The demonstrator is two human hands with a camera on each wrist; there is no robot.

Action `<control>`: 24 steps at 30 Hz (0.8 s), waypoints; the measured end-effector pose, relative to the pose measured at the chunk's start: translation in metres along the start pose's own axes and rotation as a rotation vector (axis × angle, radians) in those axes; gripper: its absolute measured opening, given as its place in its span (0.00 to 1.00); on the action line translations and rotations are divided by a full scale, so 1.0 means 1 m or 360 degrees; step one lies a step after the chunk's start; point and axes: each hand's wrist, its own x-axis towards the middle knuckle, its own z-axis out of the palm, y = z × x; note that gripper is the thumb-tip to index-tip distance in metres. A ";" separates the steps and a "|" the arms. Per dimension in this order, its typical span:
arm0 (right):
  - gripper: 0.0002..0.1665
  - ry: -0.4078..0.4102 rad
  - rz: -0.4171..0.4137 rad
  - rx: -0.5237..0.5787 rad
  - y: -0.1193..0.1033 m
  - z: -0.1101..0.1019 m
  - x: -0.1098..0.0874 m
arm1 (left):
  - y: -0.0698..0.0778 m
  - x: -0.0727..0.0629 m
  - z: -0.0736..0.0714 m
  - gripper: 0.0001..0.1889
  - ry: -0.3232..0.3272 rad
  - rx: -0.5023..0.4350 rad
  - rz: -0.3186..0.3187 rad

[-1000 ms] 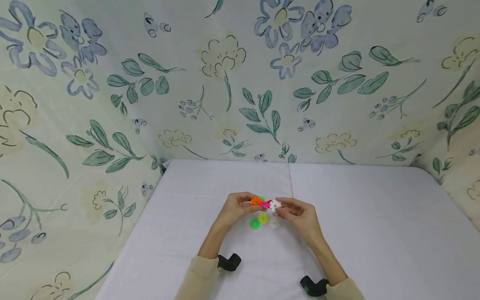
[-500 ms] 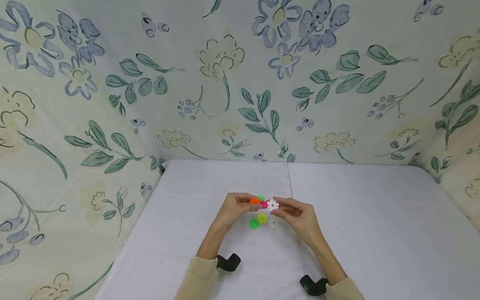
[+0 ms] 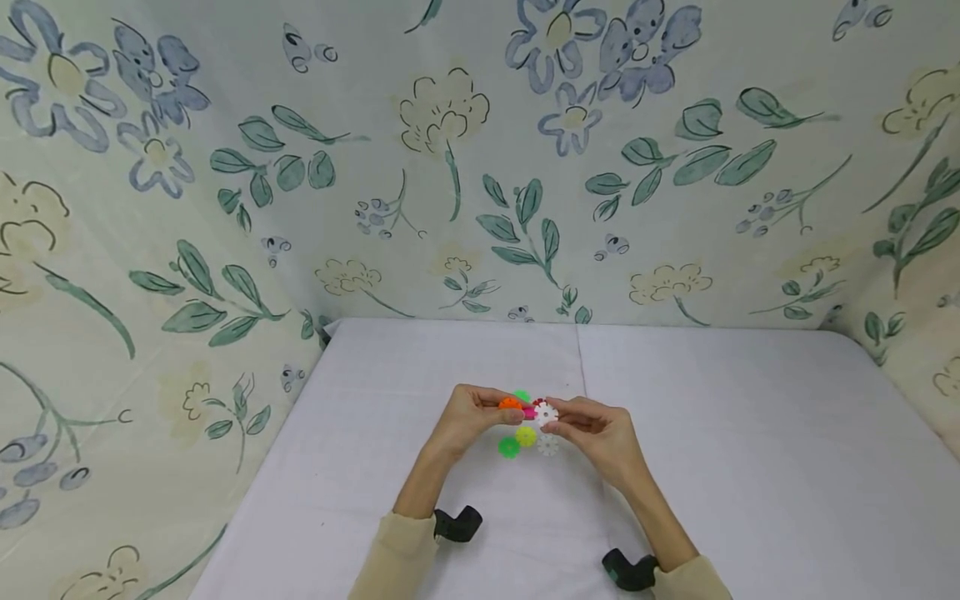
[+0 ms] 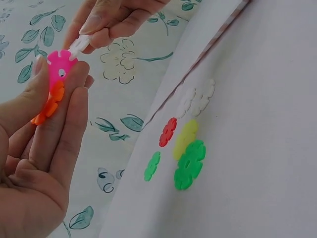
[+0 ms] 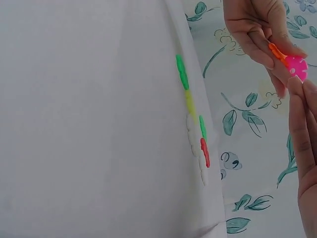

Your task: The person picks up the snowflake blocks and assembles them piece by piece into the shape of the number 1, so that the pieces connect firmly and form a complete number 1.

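My left hand (image 3: 465, 418): thumb and fingers clamped on orange disc (image 3: 510, 403) and pink disc (image 4: 60, 63); thumb covers more orange than second ago. Nearer me, green disc (image 3: 509, 447) lies on cloth (image 3: 412, 367), yellow disc (image 3: 526, 437) touching it. Between hands, above cloth: white disc (image 3: 547, 406) now faces up more, against pink edge, so pieces seem to meet; whether slotted, cannot tell. My right hand (image 3: 604, 433): thumb and fingertips pinch white disc.
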 end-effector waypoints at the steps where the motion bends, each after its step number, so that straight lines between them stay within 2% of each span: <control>1: 0.20 -0.0002 -0.0005 0.0003 0.000 0.000 0.000 | 0.000 0.000 0.000 0.16 -0.0009 -0.0007 0.0002; 8: 0.20 -0.0001 -0.0025 -0.0019 0.001 0.003 -0.001 | 0.001 0.000 0.001 0.14 -0.0075 0.0012 0.0036; 14: 0.21 0.0021 -0.0002 -0.0014 0.004 0.005 -0.003 | -0.002 0.001 0.003 0.13 -0.0069 0.0014 0.0028; 20: 0.22 0.0020 -0.0033 -0.0039 0.002 0.005 -0.003 | -0.003 0.001 0.004 0.14 -0.0059 0.0016 0.0044; 24: 0.22 0.0011 -0.0046 -0.0035 0.004 0.005 -0.001 | -0.002 0.001 0.002 0.16 -0.0094 0.0028 0.0099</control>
